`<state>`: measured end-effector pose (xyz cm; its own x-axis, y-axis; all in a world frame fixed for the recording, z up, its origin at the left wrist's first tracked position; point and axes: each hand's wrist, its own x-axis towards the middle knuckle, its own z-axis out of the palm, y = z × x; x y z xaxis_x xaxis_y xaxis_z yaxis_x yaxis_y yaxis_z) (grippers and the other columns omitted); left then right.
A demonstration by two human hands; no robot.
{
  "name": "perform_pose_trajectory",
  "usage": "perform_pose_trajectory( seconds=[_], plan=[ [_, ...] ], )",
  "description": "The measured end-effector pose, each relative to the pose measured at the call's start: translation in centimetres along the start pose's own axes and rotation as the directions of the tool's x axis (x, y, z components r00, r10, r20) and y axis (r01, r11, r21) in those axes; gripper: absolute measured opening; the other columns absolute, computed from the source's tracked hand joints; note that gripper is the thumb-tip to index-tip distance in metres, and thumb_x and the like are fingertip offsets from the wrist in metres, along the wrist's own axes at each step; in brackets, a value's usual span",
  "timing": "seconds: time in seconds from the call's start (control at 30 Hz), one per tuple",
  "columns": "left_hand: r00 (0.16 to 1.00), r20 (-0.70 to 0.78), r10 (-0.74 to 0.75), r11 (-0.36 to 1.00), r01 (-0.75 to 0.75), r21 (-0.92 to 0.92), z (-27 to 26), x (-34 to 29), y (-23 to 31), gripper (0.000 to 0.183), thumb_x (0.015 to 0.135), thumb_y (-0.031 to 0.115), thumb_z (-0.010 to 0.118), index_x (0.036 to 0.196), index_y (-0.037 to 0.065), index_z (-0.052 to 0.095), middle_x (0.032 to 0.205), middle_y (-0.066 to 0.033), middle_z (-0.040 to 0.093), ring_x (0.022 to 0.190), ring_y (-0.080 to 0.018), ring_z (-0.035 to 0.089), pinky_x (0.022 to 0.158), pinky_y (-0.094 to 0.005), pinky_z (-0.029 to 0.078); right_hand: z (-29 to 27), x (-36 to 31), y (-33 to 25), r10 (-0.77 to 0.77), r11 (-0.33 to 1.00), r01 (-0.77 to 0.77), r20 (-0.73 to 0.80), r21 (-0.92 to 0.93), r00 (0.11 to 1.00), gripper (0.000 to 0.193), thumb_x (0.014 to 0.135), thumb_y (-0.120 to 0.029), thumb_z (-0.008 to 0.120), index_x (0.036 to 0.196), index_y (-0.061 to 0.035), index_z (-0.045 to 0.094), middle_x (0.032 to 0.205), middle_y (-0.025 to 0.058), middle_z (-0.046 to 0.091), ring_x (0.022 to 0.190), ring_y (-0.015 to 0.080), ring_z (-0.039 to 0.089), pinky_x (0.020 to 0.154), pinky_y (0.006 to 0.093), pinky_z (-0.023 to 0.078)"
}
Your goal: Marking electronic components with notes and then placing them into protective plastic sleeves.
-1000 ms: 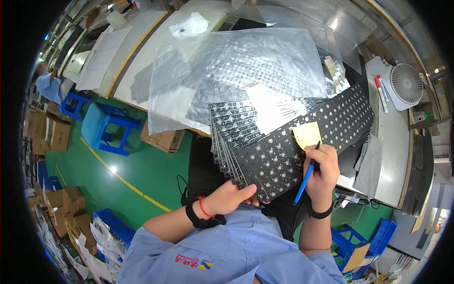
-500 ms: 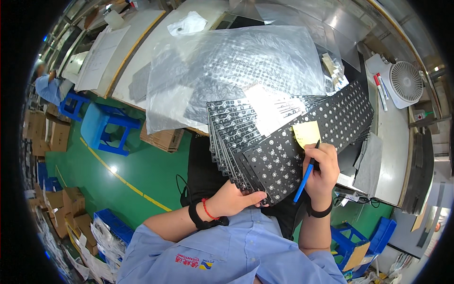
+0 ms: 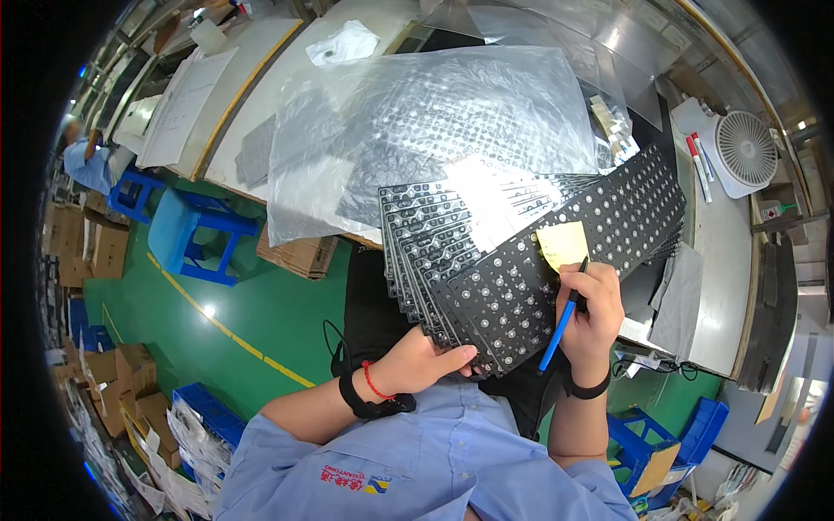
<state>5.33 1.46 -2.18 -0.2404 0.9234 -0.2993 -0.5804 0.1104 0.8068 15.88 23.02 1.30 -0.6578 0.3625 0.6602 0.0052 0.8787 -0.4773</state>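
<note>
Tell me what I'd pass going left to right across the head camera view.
Light-blue plastic stool, brown cardboard box right beside it, bare left hand, bare right hand holding a slim blue pen, white fan with a round grille.

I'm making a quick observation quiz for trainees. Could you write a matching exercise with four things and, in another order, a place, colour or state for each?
1. Pen
2. Note
3. Fan
4. Left hand

A. White, right of the panels
B. Holding the panels' near end
C. Yellow, on the top panel
D. Blue, in the right hand

Pairs: 1-D, 2-C, 3-A, 4-B
</note>
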Motion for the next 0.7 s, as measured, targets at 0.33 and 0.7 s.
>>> perform_pose_trajectory(
  seconds=[0.33,0.7],
  plan=[
    [0.997,0.066,-0.036,0.999,0.038,-0.027,-1.3,-0.3,-1.2,0.023,0.098,0.010,0.049,0.115,-0.003,0.055,0.098,-0.0104,0.066,0.083,-0.0154,0.064,0.076,-0.0295,0.053,0.1,-0.1,0.1,-0.005,1.000,0.005,-0.004,0.001,1.000,0.033,0.063,0.012,0.067,0.090,-0.0052,0.062,0.086,0.0074,0.064,0.076,0.0267,0.058,0.067,0.0354,0.045],
    [1.000,-0.013,0.027,0.999,-0.027,0.022,-2.5,-0.5,-0.5,0.031,0.102,0.022,0.046,0.100,-0.002,0.065,0.091,-0.0060,0.069,0.079,-0.0101,0.062,0.072,-0.0243,0.049,0.0,-0.1,0.1,0.004,1.000,-0.004,0.003,0.004,1.000,0.033,0.063,0.012,0.067,0.090,-0.0054,0.061,0.086,0.0075,0.065,0.076,0.0270,0.059,0.068,0.0359,0.045]
  ],
)
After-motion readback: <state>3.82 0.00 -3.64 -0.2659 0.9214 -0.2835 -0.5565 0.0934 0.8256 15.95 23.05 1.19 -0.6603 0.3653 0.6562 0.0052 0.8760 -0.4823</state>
